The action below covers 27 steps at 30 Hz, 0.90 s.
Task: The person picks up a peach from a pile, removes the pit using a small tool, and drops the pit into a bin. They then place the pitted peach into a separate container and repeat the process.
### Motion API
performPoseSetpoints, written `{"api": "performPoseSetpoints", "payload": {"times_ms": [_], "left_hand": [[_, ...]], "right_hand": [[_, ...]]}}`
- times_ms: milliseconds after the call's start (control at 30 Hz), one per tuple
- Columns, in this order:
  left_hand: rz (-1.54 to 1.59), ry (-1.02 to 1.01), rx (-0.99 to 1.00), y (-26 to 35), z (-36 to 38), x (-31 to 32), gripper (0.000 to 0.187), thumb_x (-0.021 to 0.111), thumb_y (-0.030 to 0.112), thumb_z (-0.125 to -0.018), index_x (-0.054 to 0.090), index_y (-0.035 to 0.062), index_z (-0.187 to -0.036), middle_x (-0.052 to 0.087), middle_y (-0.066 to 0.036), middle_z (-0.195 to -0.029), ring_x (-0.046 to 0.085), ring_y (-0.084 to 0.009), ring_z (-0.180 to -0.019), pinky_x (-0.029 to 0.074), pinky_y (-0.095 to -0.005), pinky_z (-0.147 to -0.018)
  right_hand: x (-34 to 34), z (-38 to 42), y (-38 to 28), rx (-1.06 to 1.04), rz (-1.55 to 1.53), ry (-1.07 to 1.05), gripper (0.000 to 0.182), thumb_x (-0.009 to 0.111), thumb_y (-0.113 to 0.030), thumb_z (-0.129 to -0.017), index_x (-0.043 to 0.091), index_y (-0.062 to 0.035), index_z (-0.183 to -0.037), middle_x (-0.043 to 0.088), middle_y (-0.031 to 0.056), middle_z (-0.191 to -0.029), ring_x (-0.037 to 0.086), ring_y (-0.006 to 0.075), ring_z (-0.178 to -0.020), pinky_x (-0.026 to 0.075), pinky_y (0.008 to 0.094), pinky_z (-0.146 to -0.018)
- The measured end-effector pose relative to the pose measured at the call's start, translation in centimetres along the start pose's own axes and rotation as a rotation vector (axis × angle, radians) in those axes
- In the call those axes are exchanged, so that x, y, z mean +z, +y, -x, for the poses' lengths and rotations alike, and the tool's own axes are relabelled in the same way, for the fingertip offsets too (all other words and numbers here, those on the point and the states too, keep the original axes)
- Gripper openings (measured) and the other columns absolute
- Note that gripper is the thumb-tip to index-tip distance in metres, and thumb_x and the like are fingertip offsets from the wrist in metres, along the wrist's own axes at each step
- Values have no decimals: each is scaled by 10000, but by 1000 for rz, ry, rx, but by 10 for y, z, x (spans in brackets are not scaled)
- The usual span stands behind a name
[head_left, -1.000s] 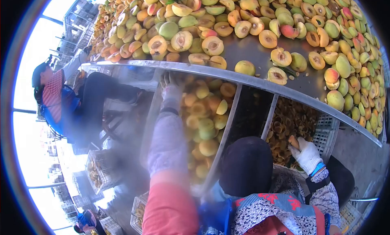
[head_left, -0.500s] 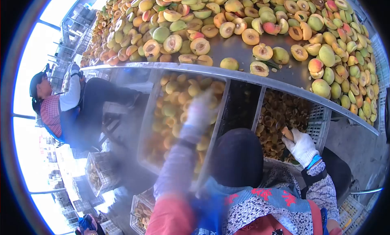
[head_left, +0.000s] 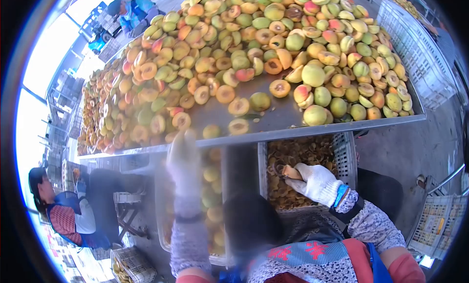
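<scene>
**Right hand (head_left: 317, 183) and left hand (head_left: 183, 153) at a heap of cut fruit (head_left: 240, 63)**

Right hand: one, white-gloved, thumb and fingers clamped on one tan piece (head_left: 291, 173), handle-like, over the crate of brown bits. Its far end is hard to make out.

Left hand: one, pale-gloved, raised at the surface's front edge, just beside the nearest fruit. Blurred; whether its fingers are apart or together cannot be told.

Sleeves: two, patterned, each with a dark band at the wrist.

Brown bits (head_left: 281, 192): too many to count, filling one crate (head_left: 345, 158) beneath the right hand.

Fruit crate (head_left: 162, 219): one, below the left hand, filled with fruit; the left forearm covers part of it.

Knee (head_left: 251, 224): one, dark, between the two crates, blocking the view there.

Surface (head_left: 288, 118): one, metal. The heap, uncountable, halves and seemingly whole fruit, green to orange, covers its back and both sides. About five pieces lie loose on the bare front strip.

Other crates: one with contents at lower left (head_left: 132, 266), one at lower right (head_left: 437, 224), more white ones behind the surface at right.

Co-workers: two clearly visible; one seated at left (head_left: 68, 214), one bent beyond the surface (head_left: 129, 14), partly hidden.

Outer corners: cut off by the dark lens rim.
</scene>
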<state>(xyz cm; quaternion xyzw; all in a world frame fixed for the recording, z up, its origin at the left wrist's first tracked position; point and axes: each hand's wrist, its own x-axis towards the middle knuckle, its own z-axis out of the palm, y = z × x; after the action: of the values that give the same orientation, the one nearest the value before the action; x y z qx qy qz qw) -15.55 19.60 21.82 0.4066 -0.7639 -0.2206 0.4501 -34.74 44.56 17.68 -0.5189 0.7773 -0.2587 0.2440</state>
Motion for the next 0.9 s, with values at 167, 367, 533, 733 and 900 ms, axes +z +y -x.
{"api": "performPoseSetpoints", "payload": {"times_ms": [167,367,533,733,900], "left_hand": [[-11,-683,150,97,-68,108,426,644,359,-922,614,84,-1246,675,-180,-1095,676,-317,-963,521,-377,-859],[-411,-939,319,98,-71,226,501,643,272,-884,523,65,-1324,622,-247,-1194,640,-400,-1023,502,-446,-902],[120,-834,-158,125,-56,175,453,738,345,-863,638,-10,-1127,689,-88,-888,637,-115,-734,519,-264,-647],[582,-557,-226,172,19,110,367,653,349,-963,663,-17,-984,634,-20,-821,556,-69,-695,451,-211,-611],[1207,-473,-541,149,70,110,400,573,294,-994,534,-54,-1189,597,-132,-1070,631,-223,-824,546,-348,-781]], "right_hand": [[-14,2,4,-11,-42,95,335,700,-363,-873,599,-47,-914,656,219,-766,654,423,-751,519,481,-639],[-46,6,3,42,-71,226,314,697,-333,-881,579,-42,-878,634,219,-714,633,430,-718,493,487,-615],[-58,9,3,27,-246,391,282,632,-325,-902,606,-58,-990,668,227,-816,647,433,-791,518,514,-667],[-59,9,-18,-109,-485,506,302,637,-256,-927,583,-16,-1102,658,248,-879,628,450,-875,513,473,-702],[-44,13,-24,-56,-541,415,251,615,-223,-943,588,-4,-1061,646,237,-830,642,439,-812,503,416,-661]]}}
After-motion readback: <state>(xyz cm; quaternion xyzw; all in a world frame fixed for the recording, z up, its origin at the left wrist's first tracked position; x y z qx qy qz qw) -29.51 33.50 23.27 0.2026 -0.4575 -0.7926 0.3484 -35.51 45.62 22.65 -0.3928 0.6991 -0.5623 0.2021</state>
